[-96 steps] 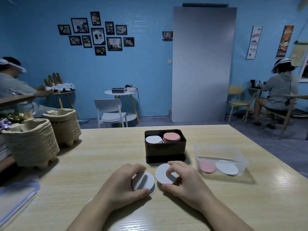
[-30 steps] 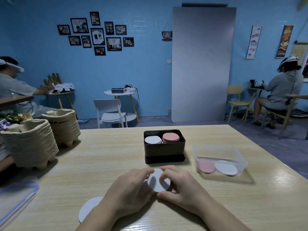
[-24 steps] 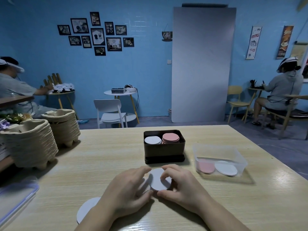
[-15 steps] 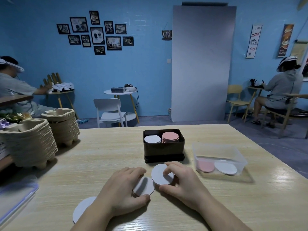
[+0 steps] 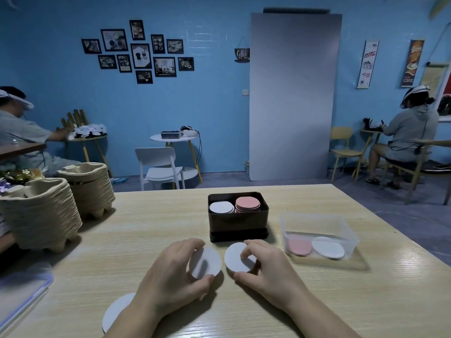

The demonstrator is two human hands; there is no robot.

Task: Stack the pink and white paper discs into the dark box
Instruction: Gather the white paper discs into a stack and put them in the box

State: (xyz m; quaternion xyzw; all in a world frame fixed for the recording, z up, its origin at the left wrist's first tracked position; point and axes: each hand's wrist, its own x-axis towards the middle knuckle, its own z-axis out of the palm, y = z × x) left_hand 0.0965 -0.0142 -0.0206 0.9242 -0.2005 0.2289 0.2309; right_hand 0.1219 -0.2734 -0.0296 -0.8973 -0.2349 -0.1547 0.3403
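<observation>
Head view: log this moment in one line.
left hand: holds white disc | right hand: pinches second white disc | dark box: holds white stack, pink stack | third white disc: lying beside left forearm

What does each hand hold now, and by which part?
The left hand pinches a first white disc by its rim; the right hand grips a second white disc by its right edge.

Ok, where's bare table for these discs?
Bare table: between tray stacks and box; also in front of the tub. Crowded: left hand and right hand, holding discs, fill the box's front; a loose disc lies by the left forearm.
</observation>
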